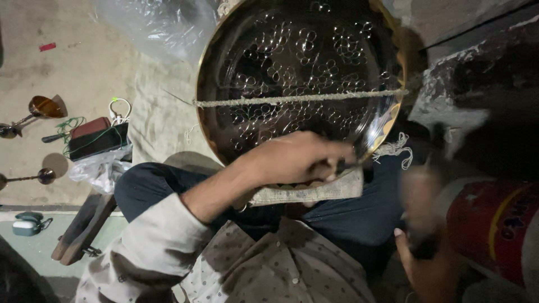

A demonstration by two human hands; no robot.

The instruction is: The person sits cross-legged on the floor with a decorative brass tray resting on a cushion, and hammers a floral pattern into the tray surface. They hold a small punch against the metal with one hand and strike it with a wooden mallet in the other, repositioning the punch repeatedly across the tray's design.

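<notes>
Head view, round brass plate (297, 73) tilted upright on lap, left hand (297, 157) pinching its lower rim, right hand (421, 224) blurred, grip unclear.

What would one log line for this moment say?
left hand: on brass tray rim | right hand: blurred, grips dark tool | cord: across tray

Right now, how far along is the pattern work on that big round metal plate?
Done: circle clusters already cover most of the upper and middle face of the round metal plate. In hand: the left hand rests at the plate's lower edge; the right hand, blurred, grips a dark tool I cannot identify. Left: the smoother band by the lower rim looks unpatterned, though the left hand hides part.
</notes>
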